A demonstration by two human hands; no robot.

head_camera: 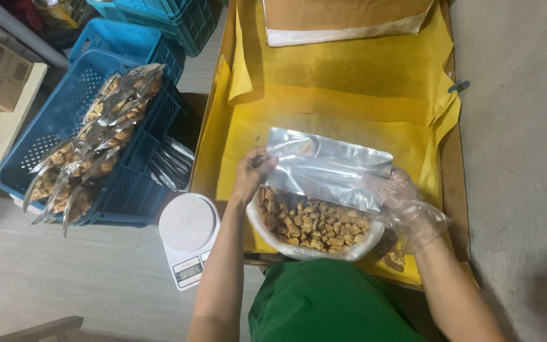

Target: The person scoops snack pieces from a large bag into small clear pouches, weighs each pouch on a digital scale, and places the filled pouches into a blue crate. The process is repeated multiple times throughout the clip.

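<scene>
Over yellow paper (349,82), hands (251,174) pinching silver pouch (327,168), blue crate (64,120) of filled packs left.

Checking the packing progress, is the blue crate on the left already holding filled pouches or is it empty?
Holding filled pouches. The blue crate has a row of clear pouches of brown pieces standing along its middle, with bare crate floor beside them.

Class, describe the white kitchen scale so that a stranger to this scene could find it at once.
Start at the big blue crate of filled pouches on the left. Just right of its near corner, beside the yellow-lined tray, sits the kitchen scale. It alone is white, with a round platform and a small display.
</scene>
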